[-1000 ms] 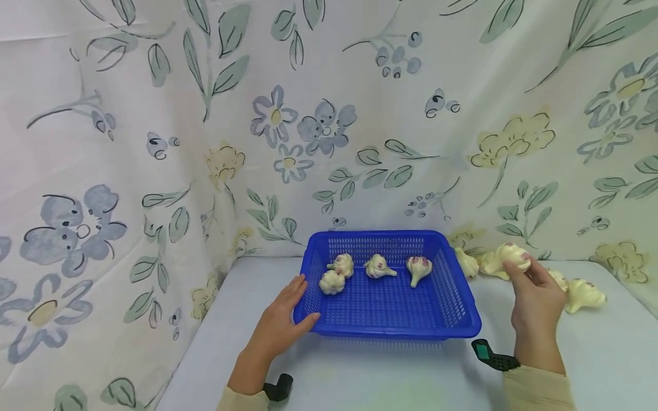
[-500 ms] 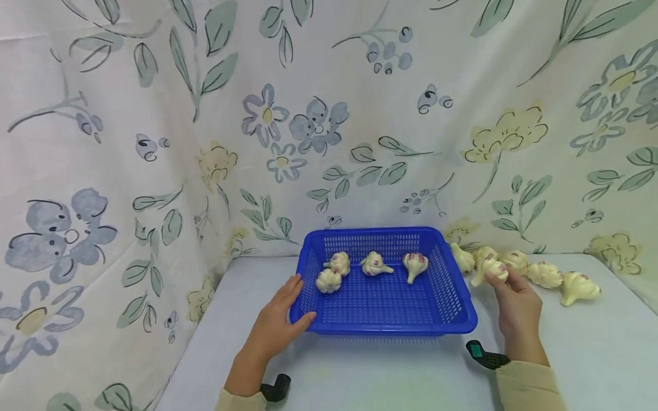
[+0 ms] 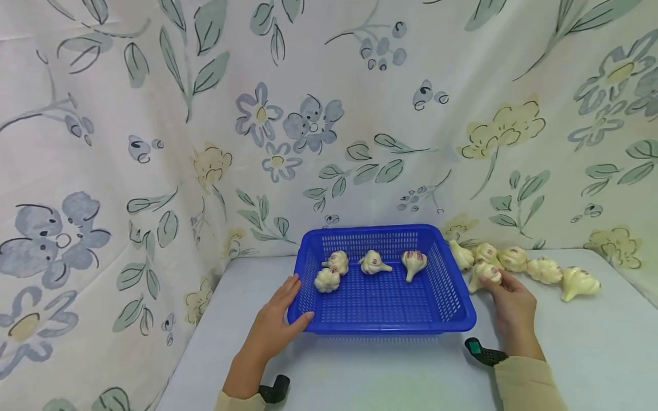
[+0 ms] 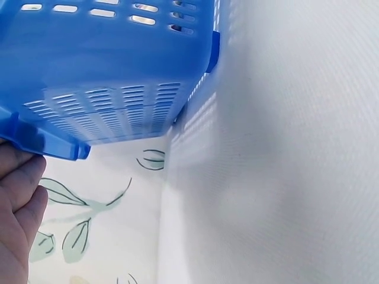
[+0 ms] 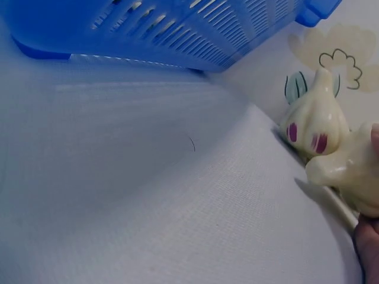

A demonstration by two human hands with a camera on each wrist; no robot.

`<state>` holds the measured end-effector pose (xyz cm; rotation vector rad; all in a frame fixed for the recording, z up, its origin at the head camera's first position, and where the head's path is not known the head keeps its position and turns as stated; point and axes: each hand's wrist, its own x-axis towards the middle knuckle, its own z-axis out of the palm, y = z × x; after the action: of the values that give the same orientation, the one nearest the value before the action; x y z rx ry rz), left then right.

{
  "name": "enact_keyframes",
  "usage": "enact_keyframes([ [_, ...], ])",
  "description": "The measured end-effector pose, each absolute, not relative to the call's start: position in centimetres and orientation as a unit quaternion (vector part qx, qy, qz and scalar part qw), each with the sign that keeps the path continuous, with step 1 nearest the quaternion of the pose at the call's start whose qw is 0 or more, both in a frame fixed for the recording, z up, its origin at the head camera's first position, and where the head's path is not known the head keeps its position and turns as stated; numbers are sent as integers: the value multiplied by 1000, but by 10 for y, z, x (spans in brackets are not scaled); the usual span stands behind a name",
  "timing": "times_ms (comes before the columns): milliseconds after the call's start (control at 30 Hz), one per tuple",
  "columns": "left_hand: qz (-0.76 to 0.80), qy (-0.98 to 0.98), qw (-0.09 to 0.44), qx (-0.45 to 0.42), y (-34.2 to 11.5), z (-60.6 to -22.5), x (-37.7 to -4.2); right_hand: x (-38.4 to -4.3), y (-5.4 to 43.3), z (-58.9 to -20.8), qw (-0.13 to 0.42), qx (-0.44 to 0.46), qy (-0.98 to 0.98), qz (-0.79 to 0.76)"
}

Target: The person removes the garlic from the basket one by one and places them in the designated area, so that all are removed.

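Observation:
My right hand (image 3: 516,305) pinches a white garlic bulb (image 3: 483,276) with purple marks, to the right of the blue basket (image 3: 380,327). In the right wrist view the held garlic bulb (image 5: 349,171) overlaps another garlic bulb (image 5: 317,118) behind it. My left hand (image 3: 275,319) lies at the basket's left rim with fingers fairly straight, thumb over the near left corner. The left wrist view shows its fingers (image 4: 29,183) against the outside of the rim. Inside the basket lie several garlic bulbs (image 3: 372,262), toward the back and left.
Along the back right of the white table (image 3: 390,374), several more garlic bulbs (image 3: 545,270) lie in a row, the last bulb (image 3: 580,283) farthest right. A floral cloth (image 3: 360,114) hangs behind the table. Black wrist cameras (image 3: 483,352) sit below each hand.
My right hand has moved left and down with the garlic bulb, from above the row to beside the basket. The left hand stays at the rim. The head view has shifted slightly.

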<state>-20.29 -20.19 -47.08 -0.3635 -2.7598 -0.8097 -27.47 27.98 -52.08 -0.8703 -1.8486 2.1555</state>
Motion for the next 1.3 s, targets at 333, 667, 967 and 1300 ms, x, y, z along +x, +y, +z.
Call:
enact_keyframes([
  [333,-264,-947,122,-136,-204,-474,-205,-272,280,-523,67,-299,-693,653],
  [667,-251,-946,139,-151,-204,-470,-205,-272,280,-527,64,-287,-723,625],
  [967,-246,-950,130,-141,-207,-468,-207,-275,277,-521,64,-288,-720,629],
  [1300,-253,-951,127,-125,-206,-469,-205,-276,272,-518,72,-286,-740,604],
])
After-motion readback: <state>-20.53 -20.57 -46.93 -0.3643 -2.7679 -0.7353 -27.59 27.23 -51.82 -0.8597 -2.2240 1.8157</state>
